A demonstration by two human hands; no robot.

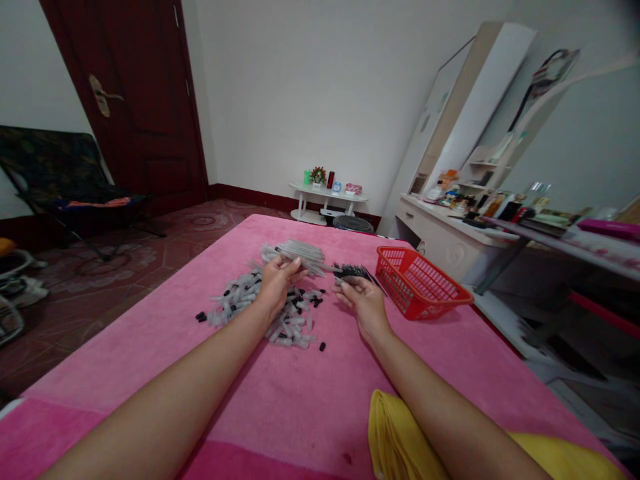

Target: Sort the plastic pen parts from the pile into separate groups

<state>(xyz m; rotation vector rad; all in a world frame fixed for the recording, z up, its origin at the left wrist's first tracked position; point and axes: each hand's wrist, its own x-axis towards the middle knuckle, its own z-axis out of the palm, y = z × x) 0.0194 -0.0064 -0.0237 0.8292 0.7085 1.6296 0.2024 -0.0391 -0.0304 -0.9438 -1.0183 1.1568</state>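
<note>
My left hand is over the pile, its thumb and fingers pinched together; what they hold, if anything, is too small to make out. Under and around it lies a heap of short clear plastic caps mixed with small black plugs. Just beyond it rests a bundle of long clear tubes. My right hand is closed at the fingertips around something small and greyish that I cannot identify. Beyond these fingers sits a bunch of thin black pieces.
A red plastic basket stands at the right on the pink cloth-covered table. Yellow cloth lies under my right forearm. A dressing table crowded with bottles is at the right, a low white stand by the wall, a folding chair at left.
</note>
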